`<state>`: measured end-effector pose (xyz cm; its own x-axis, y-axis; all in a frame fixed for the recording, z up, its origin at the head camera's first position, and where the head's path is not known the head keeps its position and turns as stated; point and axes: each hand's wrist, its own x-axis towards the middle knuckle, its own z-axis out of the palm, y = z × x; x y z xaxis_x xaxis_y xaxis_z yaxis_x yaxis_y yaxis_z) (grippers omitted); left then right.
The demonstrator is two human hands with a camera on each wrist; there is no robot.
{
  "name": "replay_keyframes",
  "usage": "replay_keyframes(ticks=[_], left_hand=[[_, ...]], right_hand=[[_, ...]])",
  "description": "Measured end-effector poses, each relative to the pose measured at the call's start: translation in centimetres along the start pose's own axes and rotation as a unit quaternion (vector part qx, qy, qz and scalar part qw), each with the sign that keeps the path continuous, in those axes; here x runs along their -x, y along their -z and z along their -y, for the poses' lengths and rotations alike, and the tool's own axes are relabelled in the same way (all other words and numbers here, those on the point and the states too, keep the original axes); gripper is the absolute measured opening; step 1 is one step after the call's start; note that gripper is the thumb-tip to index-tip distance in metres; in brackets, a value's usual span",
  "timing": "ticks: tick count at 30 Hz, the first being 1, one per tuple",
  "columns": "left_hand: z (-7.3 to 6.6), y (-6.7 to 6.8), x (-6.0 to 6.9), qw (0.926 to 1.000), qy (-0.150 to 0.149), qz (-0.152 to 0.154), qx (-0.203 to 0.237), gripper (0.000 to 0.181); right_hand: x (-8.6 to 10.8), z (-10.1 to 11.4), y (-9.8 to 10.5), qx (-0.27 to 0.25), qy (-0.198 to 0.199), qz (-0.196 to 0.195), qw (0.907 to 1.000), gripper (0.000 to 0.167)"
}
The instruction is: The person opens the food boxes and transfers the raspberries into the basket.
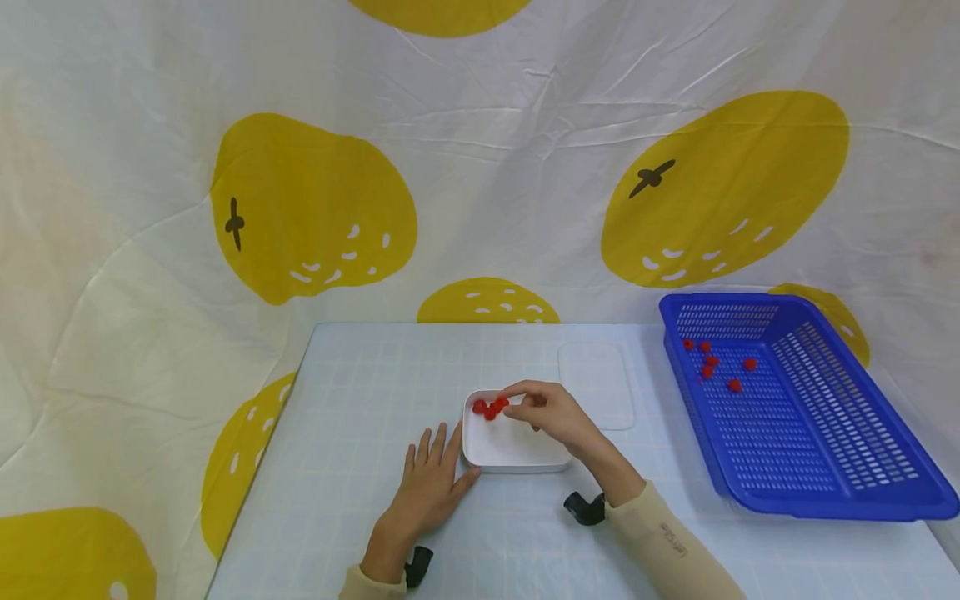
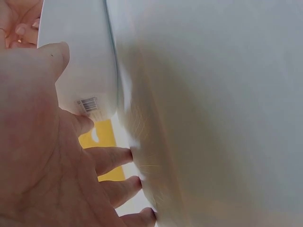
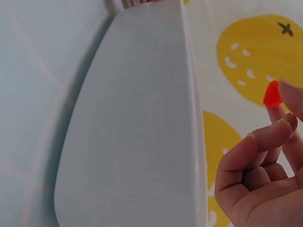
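A white rectangular tray sits on the table, with several small red raspberries in its far left corner. Over that corner my right hand pinches a raspberry between thumb and index finger, the other fingers curled in. My left hand rests on the table with straight, spread fingers at the tray's left side. Its thumb and index finger touch or nearly touch the tray. From below, the left wrist view shows the tray's outer wall beside the thumb.
On the right stands a blue perforated basket with several raspberries at its far left. A clear flat lid lies behind the tray. Behind the table hangs a white cloth printed with yellow fruit.
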<state>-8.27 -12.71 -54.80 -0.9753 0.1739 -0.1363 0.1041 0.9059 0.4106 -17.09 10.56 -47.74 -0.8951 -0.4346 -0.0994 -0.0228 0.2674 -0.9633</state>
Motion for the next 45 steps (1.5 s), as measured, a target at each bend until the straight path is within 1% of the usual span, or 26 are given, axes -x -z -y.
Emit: replay_keyframes(ticks=[3,5,7,12,15,22,30,37,45], left_hand=[[-0.1,0.0,0.0,1.0000,0.005,0.000,-0.004,0.082],[-0.1,-0.1,0.0,1.0000,0.005,-0.003,-0.003,0.082],[-0.1,-0.1,0.0,1.0000,0.006,-0.004,-0.004,0.082],[-0.1,-0.1,0.0,1.0000,0.007,-0.003,-0.004,0.082],[-0.2,-0.1,0.0,0.9999,0.012,0.002,-0.004,0.082],[-0.2,-0.1,0.0,0.9999,0.014,0.003,-0.003,0.082],[-0.2,-0.1,0.0,0.9999,0.012,0.001,0.002,0.083],[-0.2,0.0,0.0,1.0000,0.007,-0.003,0.003,0.082],[-0.2,-0.1,0.0,0.9999,0.012,0.000,0.000,0.083]], right_hand=[[0.9,1.5,0.5,-0.002,0.004,-0.004,1.0000,0.026],[1.2,2.0,0.8,-0.001,0.004,-0.006,1.0000,0.025],[1.1,1.7,1.1,0.003,0.004,-0.008,1.0000,0.024],[0.8,0.0,1.8,0.013,-0.002,-0.022,0.9997,0.026],[1.0,-0.4,2.2,0.015,-0.007,-0.031,0.9994,0.027],[1.8,-0.2,3.2,0.003,-0.021,-0.054,0.9983,0.026],[2.2,-0.3,4.4,0.004,-0.005,-0.066,0.9978,0.029],[2.8,-0.2,5.6,0.002,-0.012,-0.086,0.9962,0.029],[3.7,0.0,7.4,0.015,0.005,-0.114,0.9934,0.030]])
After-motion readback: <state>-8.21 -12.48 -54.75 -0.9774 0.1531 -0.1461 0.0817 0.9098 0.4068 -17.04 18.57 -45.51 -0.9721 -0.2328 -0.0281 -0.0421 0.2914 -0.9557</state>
